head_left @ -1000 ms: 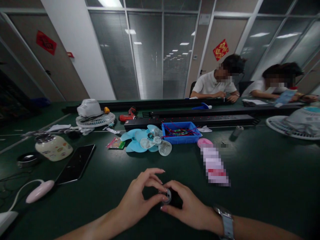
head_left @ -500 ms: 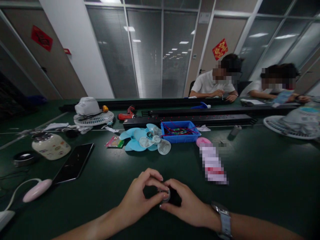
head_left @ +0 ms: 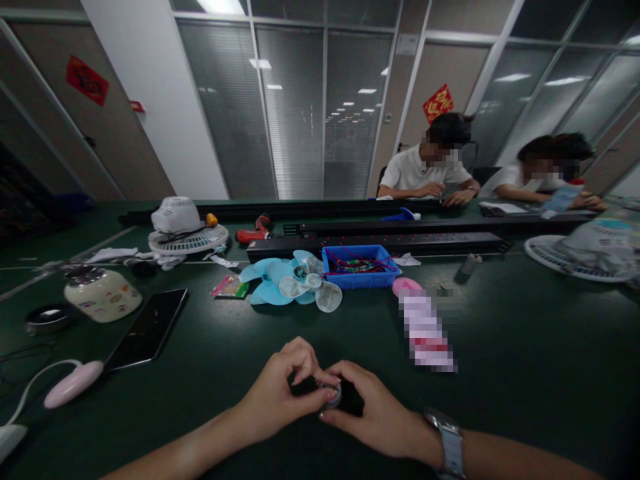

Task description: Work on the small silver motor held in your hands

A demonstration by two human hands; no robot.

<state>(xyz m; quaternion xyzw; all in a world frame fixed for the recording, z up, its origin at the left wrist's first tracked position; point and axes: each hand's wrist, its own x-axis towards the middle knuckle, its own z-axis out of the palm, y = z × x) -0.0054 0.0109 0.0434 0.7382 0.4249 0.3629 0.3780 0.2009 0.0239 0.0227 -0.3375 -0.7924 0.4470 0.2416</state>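
Low over the front of the green table (head_left: 220, 367), my two hands meet around a small round grey metal part (head_left: 334, 397). My left hand (head_left: 280, 387) pinches it from the left, thumb and fingertips on its upper side. From the right, my right hand (head_left: 380, 407) grips its edge between thumb and forefinger; a watch is on that wrist. Most of the part is covered by the fingers, so its exact kind does not show. Beyond the hands lie light blue fan blades (head_left: 273, 283) and a blue bin (head_left: 365, 277) of wires and small boards.
Left are a phone (head_left: 150, 330), a patterned jar (head_left: 103, 293) and a pink oval device (head_left: 75, 385). Long black bars (head_left: 380, 245), a red drill (head_left: 254, 230) and fan housings (head_left: 177, 217) lie farther back. A small metal cylinder (head_left: 469, 265) stands right. Two people (head_left: 423, 167) sit opposite.
The left hand's fingers have curled in, the forefinger shifting over the top of the round part. The right hand keeps nearly the same grip. The view has tilted slightly.
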